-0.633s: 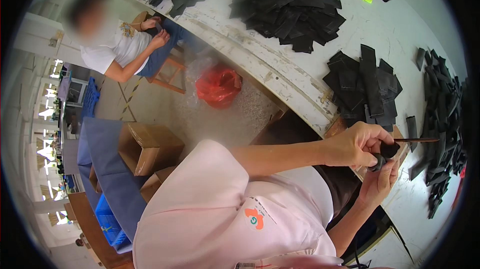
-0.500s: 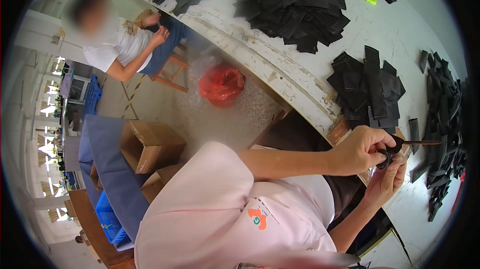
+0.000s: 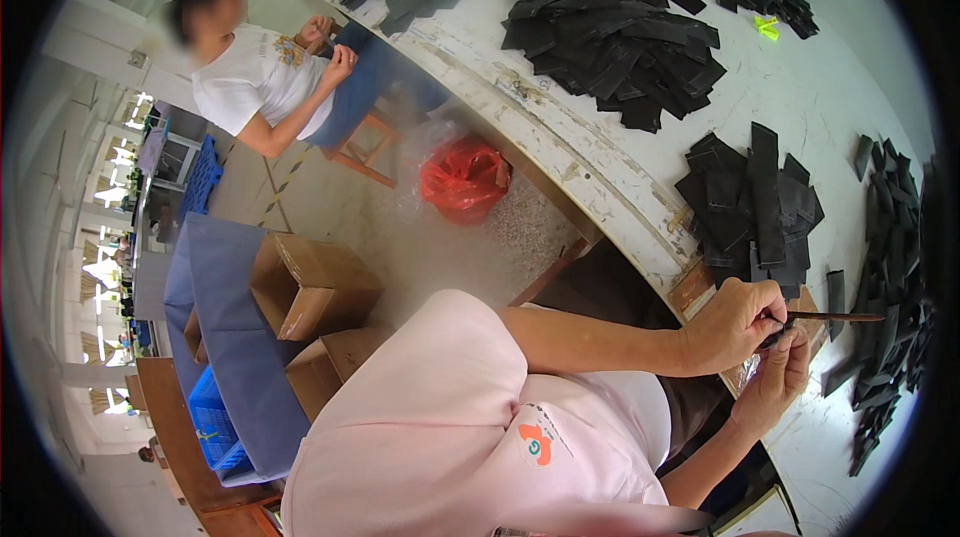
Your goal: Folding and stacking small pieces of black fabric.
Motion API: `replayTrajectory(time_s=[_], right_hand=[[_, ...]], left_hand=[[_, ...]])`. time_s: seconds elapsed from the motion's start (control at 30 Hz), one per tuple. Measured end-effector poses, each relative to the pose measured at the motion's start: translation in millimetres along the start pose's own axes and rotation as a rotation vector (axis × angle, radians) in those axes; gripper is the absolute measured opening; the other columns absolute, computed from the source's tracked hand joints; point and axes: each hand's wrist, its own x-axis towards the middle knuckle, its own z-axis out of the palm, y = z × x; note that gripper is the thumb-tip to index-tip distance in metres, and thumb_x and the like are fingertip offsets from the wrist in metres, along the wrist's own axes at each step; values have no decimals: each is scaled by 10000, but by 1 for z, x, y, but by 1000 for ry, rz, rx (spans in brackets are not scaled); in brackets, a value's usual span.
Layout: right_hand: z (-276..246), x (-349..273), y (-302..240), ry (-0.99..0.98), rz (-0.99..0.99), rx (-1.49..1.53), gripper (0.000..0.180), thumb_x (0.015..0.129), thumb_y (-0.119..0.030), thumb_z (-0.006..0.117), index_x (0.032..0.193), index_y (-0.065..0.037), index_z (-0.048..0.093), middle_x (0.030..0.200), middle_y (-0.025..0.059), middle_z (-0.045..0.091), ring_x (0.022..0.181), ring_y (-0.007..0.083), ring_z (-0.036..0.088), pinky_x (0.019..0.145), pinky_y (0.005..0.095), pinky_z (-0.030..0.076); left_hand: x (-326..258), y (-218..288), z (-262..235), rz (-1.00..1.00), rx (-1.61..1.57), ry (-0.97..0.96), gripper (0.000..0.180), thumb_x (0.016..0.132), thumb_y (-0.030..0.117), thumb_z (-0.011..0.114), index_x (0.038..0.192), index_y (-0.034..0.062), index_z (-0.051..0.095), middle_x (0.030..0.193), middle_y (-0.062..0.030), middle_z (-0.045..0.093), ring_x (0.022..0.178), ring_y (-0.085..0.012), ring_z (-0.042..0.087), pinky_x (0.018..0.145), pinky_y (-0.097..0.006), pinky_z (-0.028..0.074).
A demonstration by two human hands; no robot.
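Note:
My left hand (image 3: 730, 327) is closed around the dark handle of what looks like a pair of scissors (image 3: 842, 317). Their long, thin brownish blades point right, and the fingers cover most of the handle. Right below it, my right hand (image 3: 772, 385) has its fingertips pinched together against a small black part; whether that is the handle or a separate piece is hidden. Both hands meet over the table's near edge. Just beyond them lies a small stack of flat black pieces (image 3: 765, 207). To their right spreads a long heap of narrow black strips (image 3: 888, 277).
A larger pile of black strips (image 3: 620, 47) covers the far part of the white table (image 3: 600, 192), near a yellow-green clip-like item (image 3: 767, 28). On the floor sit a red plastic bag (image 3: 465, 182) and cardboard boxes (image 3: 320, 282). A seated person (image 3: 265, 77) works across the left.
The whole view has shifted, so the table and piles sit lower and farther right. My left fingers now cover the black handle loops that showed before. Both hands stay together.

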Motion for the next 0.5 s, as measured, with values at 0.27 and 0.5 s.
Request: replayTrajectory(time_s=[0.27, 0.5], right_hand=[[-4, 0, -3, 74, 122, 206, 246, 875, -172, 483, 1010, 32, 502, 954, 85, 549, 859, 148, 549, 784, 248, 425], [3, 18, -90, 46, -101, -105, 288, 851, -169, 472, 1054, 36, 488, 981, 113, 530, 914, 169, 542, 840, 255, 408]], left_hand=[[12, 3, -5, -658, -1017, -207, 62, 754, -51, 550, 794, -4, 542, 722, -48, 572, 469, -74, 495, 429, -183, 406], [40, 57, 6, -670, -1408, -763, 158, 781, -5, 506, 930, 44, 524, 695, -13, 538, 346, -19, 341, 297, -152, 231]])
